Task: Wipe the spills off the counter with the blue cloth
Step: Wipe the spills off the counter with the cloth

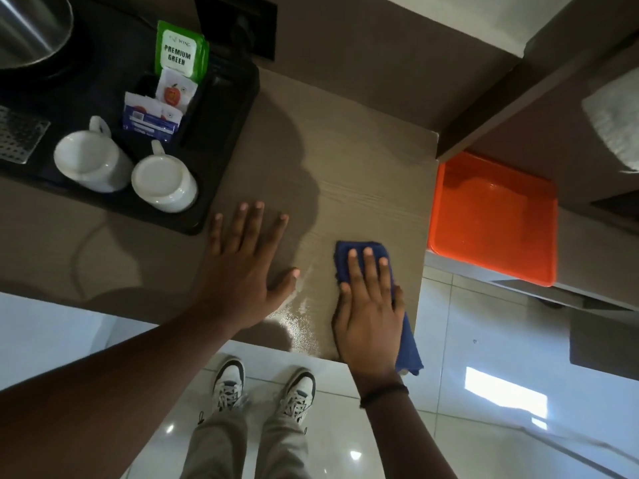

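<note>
The blue cloth (pixel 344 254) lies folded on the brown wood-grain counter (pixel 366 188) near its front right corner, one end hanging over the front edge. My right hand (pixel 370 305) presses flat on top of it, fingers together. A whitish, speckled wet spill (pixel 302 314) spreads on the counter just left of the cloth, reaching the front edge. My left hand (pixel 247 267) rests flat on the counter left of the spill, fingers spread, holding nothing; its thumb tip touches the spill's edge.
A black tray (pixel 221 188) at the left holds two upturned white mugs (pixel 162 183), tea sachets (pixel 179 50) and a steel kettle (pixel 31 25). An orange bin (pixel 491 216) stands right of the counter's edge. Glossy floor tiles and my shoes (pixel 262 388) lie below.
</note>
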